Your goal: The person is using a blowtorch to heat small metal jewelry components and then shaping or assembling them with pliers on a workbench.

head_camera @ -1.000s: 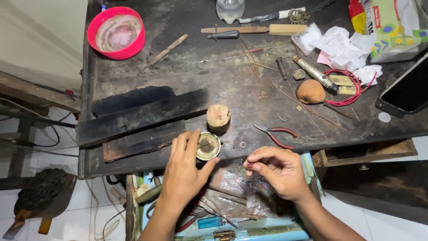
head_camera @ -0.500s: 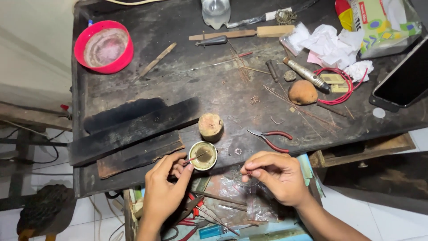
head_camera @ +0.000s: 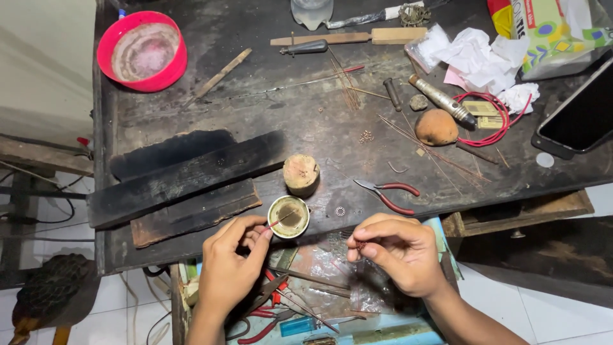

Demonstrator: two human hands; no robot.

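From the head view, the left hand (head_camera: 231, 265) sits at the near edge of the dark workbench (head_camera: 268, 121), its thumb and forefinger pinched narrowly on a thin stick (head_camera: 279, 222) whose far tip dips into a small round tin (head_camera: 288, 216) resting on the bench just right of the fingers. The right hand (head_camera: 397, 254) hovers to the right, near the bench edge and apart from the tin, its fingers curled close with the tips pinched together on something tiny and reddish that is too small to make out. Just beyond the tin stands a short wooden stump (head_camera: 301, 173), and to the right of that lie red-handled pliers (head_camera: 388, 193). Charred wooden planks (head_camera: 185, 176) stretch across the left of the bench, and a pink bowl (head_camera: 142, 50) sits at the far left corner. Farther right are a brown rounded lump (head_camera: 436, 127), a loop of red wire (head_camera: 495, 121), crumpled white paper (head_camera: 479, 61) and a dark phone (head_camera: 581, 118) at the right edge. Below both hands, nearer than the bench, an open drawer (head_camera: 319, 300) holds a clutter of tools and plastic wrapping.
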